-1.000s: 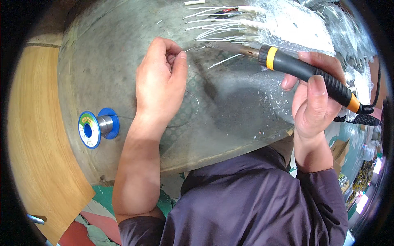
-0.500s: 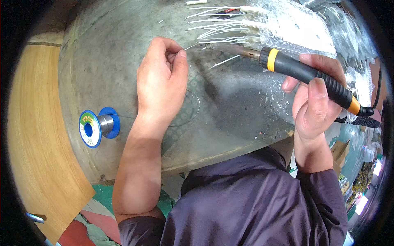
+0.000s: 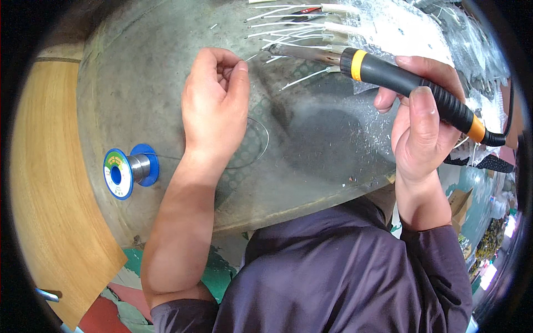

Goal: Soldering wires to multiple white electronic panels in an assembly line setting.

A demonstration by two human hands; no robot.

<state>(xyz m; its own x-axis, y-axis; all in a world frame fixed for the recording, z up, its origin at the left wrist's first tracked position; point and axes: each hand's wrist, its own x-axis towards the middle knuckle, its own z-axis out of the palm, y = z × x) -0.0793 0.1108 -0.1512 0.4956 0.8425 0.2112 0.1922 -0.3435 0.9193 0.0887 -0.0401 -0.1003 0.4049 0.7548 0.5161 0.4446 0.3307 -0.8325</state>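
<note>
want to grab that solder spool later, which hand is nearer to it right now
Left. The left hand is up and to the right of the solder spool, pinching the solder wire. The right hand holds the soldering iron much farther right.

The solder wire pinched in the left hand [image 3: 214, 105] is way too thin to follow; it pretty much vanishes against the grey mat [image 3: 144, 83]. The soldering iron [image 3: 388, 77] has its grip mostly buried under the right hand [image 3: 419, 125], and its cord runs off the right edge. The white leads [image 3: 288, 28] up top are cut off by the frame.
</note>
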